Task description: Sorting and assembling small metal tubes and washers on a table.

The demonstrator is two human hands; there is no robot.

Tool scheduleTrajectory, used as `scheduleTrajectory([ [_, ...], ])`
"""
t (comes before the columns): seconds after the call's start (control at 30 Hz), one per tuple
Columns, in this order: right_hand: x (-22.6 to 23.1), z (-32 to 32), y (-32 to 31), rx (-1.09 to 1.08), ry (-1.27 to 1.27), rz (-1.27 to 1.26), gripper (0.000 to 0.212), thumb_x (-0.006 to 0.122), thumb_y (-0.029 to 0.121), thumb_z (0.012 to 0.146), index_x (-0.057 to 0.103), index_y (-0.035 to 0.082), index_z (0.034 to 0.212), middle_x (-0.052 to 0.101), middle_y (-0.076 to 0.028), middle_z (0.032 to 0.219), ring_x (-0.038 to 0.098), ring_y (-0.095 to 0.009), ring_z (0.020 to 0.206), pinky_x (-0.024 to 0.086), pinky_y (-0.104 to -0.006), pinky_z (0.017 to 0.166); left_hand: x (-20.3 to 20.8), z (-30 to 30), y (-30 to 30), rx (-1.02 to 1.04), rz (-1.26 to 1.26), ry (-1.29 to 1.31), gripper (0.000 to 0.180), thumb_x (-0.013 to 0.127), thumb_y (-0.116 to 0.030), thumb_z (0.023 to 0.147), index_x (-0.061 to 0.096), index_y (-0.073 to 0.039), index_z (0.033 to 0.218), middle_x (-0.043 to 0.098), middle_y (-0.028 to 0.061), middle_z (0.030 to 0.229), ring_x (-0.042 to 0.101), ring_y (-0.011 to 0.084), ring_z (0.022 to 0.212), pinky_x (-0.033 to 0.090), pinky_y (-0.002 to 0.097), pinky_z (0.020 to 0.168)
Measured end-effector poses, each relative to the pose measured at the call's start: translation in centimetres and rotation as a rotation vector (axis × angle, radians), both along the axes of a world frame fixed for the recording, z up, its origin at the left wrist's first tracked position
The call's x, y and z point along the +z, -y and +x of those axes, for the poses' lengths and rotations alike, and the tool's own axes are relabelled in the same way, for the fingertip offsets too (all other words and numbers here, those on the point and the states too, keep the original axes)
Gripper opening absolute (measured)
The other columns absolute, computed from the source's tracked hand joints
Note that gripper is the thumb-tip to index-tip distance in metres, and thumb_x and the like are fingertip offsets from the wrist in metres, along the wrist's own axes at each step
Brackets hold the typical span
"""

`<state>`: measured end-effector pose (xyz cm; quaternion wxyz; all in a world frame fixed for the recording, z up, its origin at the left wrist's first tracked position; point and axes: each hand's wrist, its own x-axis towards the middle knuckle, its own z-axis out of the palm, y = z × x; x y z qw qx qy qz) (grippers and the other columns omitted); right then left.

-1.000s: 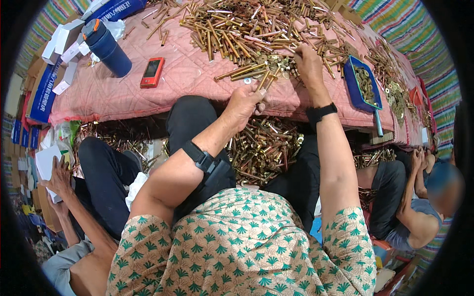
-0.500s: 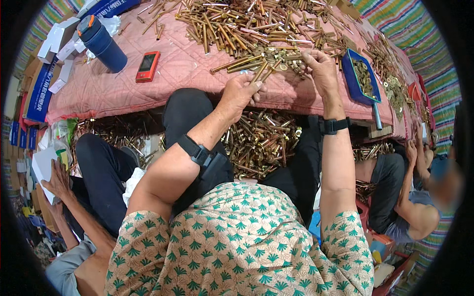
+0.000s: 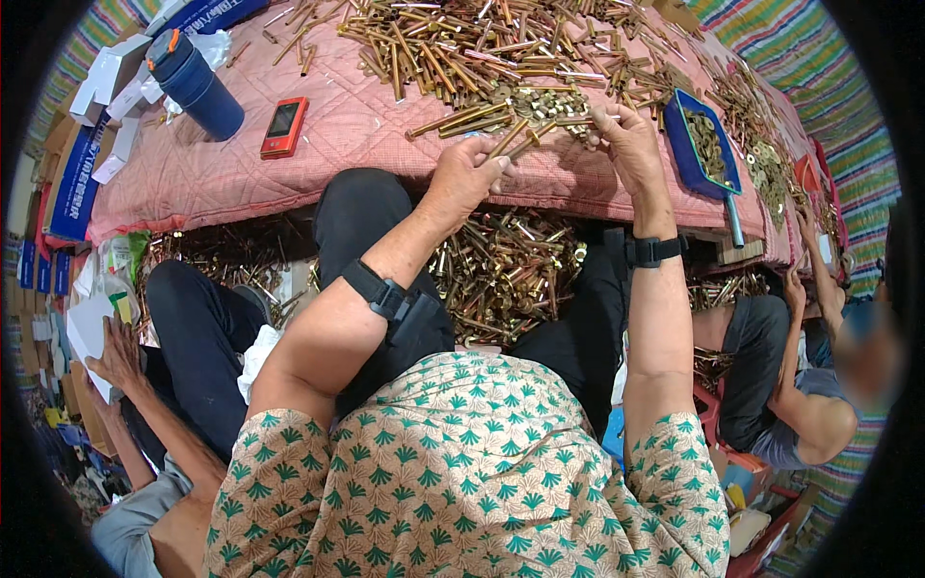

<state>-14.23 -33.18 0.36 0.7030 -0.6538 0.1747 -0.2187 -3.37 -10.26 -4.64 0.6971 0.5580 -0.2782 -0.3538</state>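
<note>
Near the table's front edge, my left hand (image 3: 461, 183) is closed around a couple of long gold-coloured bolts (image 3: 509, 139), whose ends stick out past the fingertips toward the upper right. My right hand (image 3: 631, 144) is raised to the right of it, thumb and fingers pinched on what looks like one more thin bolt (image 3: 576, 121) pointing left. Just beyond both hands lie a small heap of round washers (image 3: 554, 100) and a few long bolts (image 3: 453, 122) side by side. A large loose pile of bolts (image 3: 443, 63) spreads behind them.
A pink quilted cloth (image 3: 356, 125) covers the table. On it stand a dark blue bottle (image 3: 198, 91), a red handheld device (image 3: 284, 127) and a blue scoop (image 3: 689, 164) of washers. More bolts (image 3: 506, 275) fill the space below. Co-workers sit left (image 3: 120, 356) and right (image 3: 805, 405).
My left hand has shifted slightly, and the bolts in it have tilted and spread. My right hand has moved slightly away from the washers, with the thin bolt now showing at its fingertips.
</note>
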Motion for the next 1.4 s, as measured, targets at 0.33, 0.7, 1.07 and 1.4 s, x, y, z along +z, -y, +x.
scheduleTrajectory([
  [0.33, 0.5, -1.0, 0.5, 0.059, -0.046, -0.077, 0.012, 0.066, 0.016, 0.088, 0.063, 0.005, 0.092, 0.059, 0.0, 0.077, 0.055, -0.007, 0.062, 0.046, -0.0206, 0.056, -0.4, 0.4, 0.0, 0.039, 0.045, 0.183, 0.017, 0.057, -0.006, 0.089, 0.057, 0.002, 0.104, 0.067, 0.0051, 0.083, 0.054, 0.0056, 0.061, 0.045, 0.0202, 0.056],
  [0.7, -0.2, -1.9, -0.3, 0.02, -0.055, 0.029, 0.012, 0.066, 0.019, 0.089, 0.062, 0.007, 0.087, 0.058, 0.0, 0.071, 0.048, -0.006, 0.055, 0.04, -0.0195, 0.048, -0.8, 0.3, 0.1, -0.042, 0.044, 0.137, 0.008, 0.059, -0.005, 0.088, 0.059, -0.001, 0.095, 0.066, 0.0034, 0.078, 0.055, 0.0057, 0.062, 0.046, 0.0212, 0.055],
  [1.07, -0.3, -1.9, -0.6, -0.011, -0.033, 0.055, 0.014, 0.065, 0.017, 0.09, 0.061, 0.005, 0.086, 0.058, -0.001, 0.072, 0.049, -0.007, 0.055, 0.04, -0.0194, 0.047, -0.8, 0.3, 0.1, -0.052, 0.117, 0.193, 0.009, 0.058, -0.005, 0.088, 0.06, -0.001, 0.096, 0.066, 0.0035, 0.077, 0.055, 0.006, 0.062, 0.046, 0.0211, 0.055],
  [1.4, -0.2, -2.5, -0.9, 0.03, -0.036, 0.079, 0.015, 0.067, 0.019, 0.089, 0.061, 0.005, 0.086, 0.056, -0.001, 0.07, 0.048, -0.008, 0.053, 0.039, -0.02, 0.046, -0.5, 0.2, -0.2, -0.121, 0.128, 0.134, 0.008, 0.058, -0.005, 0.087, 0.061, 0.0, 0.093, 0.066, 0.0038, 0.075, 0.054, 0.006, 0.058, 0.044, 0.0206, 0.052],
])
